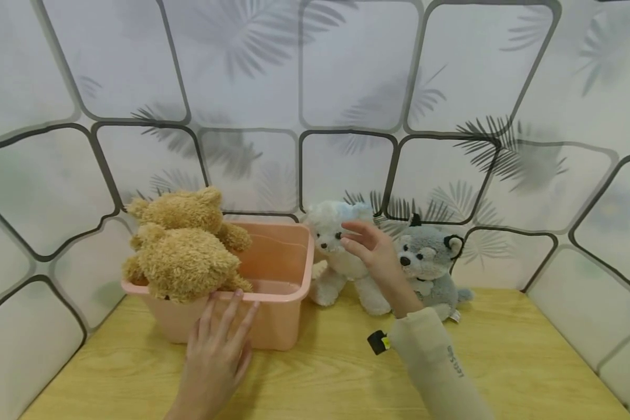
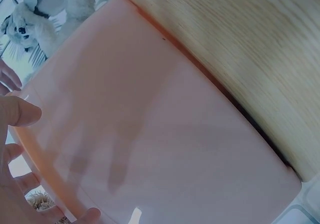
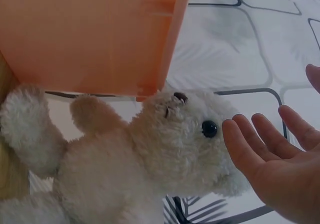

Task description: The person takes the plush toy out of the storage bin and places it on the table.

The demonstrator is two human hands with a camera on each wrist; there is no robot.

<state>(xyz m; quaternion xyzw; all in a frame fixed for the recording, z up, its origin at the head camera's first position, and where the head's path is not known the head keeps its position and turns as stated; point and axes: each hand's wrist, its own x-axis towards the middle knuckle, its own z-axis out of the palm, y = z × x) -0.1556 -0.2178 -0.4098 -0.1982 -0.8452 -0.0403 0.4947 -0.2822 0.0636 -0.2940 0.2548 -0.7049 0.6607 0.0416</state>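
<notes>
Two fuzzy tan teddy bears [image 1: 184, 262] lie in the left half of a pink plastic bin [image 1: 278, 324], partly above its rim. My left hand [image 1: 217, 344] rests its straight fingers on the bin's front rim; the left wrist view shows the thumb and fingers along that edge. My right hand [image 1: 370, 248] is raised in front of a white plush bear [image 1: 341, 265] sitting right of the bin. In the right wrist view its loosely bent fingers are beside the bear's head [image 3: 185, 139], holding nothing; whether they touch the fur I cannot tell.
A grey-and-white plush husky [image 1: 433, 268] sits right of the white bear, near the right forearm. A small black tag with a yellow patch [image 1: 379, 342] shows beside the right cuff. Patterned cloth walls [image 1: 346, 169] enclose the wood-grain tabletop [image 1: 336, 379].
</notes>
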